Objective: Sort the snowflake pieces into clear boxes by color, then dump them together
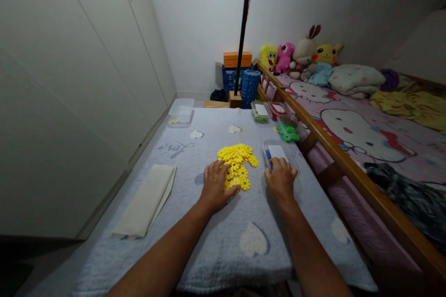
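Observation:
A loose pile of yellow flower-shaped plastic discs (pixel 239 154) lies in the middle of the table. My left hand (pixel 216 184) rests at the pile's near left side, fingers spread and touching the discs. To the right stands a clear plastic container (pixel 294 161) with a white label (pixel 278 152) and something blue (pixel 268 157) inside. Over its near end my right hand (pixel 281 178) is closed, fingers bent onto the container; their tips are partly hidden.
Behind are a container with green discs (pixel 288 133), a green-filled box (pixel 260 112) and a red-filled box (pixel 278 109). A clear container (pixel 181 112) stands far left, a folded cloth (pixel 146 200) nearer. A wooden bed rail (pixel 327 160) borders the right side.

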Available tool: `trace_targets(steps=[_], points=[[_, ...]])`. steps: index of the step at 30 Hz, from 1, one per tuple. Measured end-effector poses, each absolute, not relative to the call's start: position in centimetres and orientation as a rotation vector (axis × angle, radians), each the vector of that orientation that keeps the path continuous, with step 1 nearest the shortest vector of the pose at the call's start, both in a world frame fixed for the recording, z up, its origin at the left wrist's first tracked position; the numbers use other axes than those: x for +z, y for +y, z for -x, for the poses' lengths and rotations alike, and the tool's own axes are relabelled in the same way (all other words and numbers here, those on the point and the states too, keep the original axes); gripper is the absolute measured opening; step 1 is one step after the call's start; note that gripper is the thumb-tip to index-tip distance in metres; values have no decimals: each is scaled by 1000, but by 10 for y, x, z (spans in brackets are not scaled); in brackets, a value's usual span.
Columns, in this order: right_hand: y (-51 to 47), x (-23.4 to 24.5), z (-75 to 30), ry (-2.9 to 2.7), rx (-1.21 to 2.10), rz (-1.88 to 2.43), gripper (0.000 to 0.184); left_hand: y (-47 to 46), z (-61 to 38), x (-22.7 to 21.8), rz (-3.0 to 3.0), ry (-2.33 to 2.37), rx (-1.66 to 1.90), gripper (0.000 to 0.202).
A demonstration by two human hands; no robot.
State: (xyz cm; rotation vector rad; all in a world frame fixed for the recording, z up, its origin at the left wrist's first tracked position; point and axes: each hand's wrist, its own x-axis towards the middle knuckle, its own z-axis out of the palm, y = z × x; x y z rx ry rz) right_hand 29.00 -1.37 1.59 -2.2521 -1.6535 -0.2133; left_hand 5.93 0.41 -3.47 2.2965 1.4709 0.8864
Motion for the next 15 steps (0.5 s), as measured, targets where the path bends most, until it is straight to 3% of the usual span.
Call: trace_targets(steps=[3, 5, 11, 15], points=[[-16, 17, -261, -1767, -162, 2152, 17, 1, -60, -34, -2356, 1438, 761, 88], [-17, 18, -249, -1816, -138, 2100, 14, 0, -61, -33, -2403, 1397, 712, 92], [-13, 25, -257, -1851, 2, 1994, 12, 2, -64, -27, -2499, 1306, 665, 66], [4, 30, -294, -1650, -47, 2067, 19, 11, -66, -23, -2471, 1364, 608, 59]])
